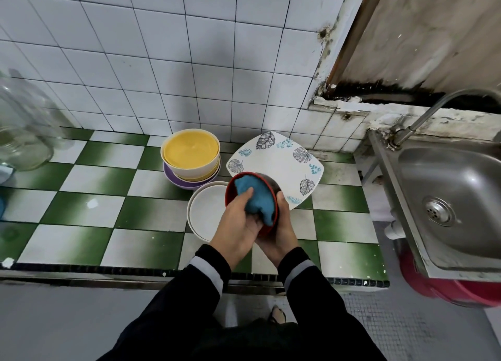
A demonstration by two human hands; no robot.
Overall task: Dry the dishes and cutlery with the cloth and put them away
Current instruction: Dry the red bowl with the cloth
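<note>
My right hand (282, 225) holds a bowl (238, 177), red inside and dark outside, tilted on its side above the counter, with the fingers curled round its outer wall. A blue cloth (257, 200) is bunched inside the bowl, and my left hand (238, 219) grips it against the red inner wall. Under the bowl lie stacked white round plates (206, 214). A square white plate with leaf prints (276, 157) lies behind them. To the left stands a stack of bowls (189, 154), yellow inside, on a purple one.
The green-and-white checkered counter (108, 198) runs left from a steel sink (455, 203) with a tap (439, 108). A large clear glass jar (24, 127) stands at the far left. A red bucket (447, 287) sits under the sink. A white tiled wall rises behind.
</note>
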